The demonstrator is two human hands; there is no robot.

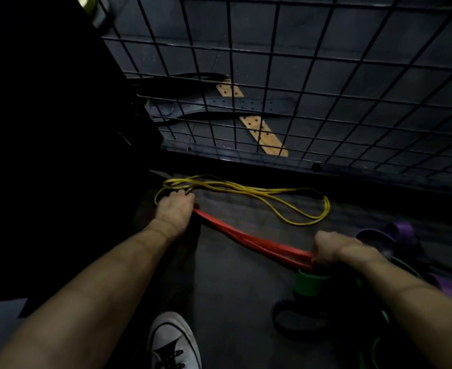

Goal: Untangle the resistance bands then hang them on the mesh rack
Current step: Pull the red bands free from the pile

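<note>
A red resistance band stretches flat across the dark floor between my two hands. My left hand grips its far end, beside the loops of a thin yellow band lying along the foot of the black mesh rack. My right hand is closed on the red band's near end. Under that hand sits a tangle with a green band, a black band and a purple band.
Behind the mesh lie a dark leather belt and a tan perforated strap. A dark cabinet blocks the left side. My white sneaker stands at the bottom centre on the floor.
</note>
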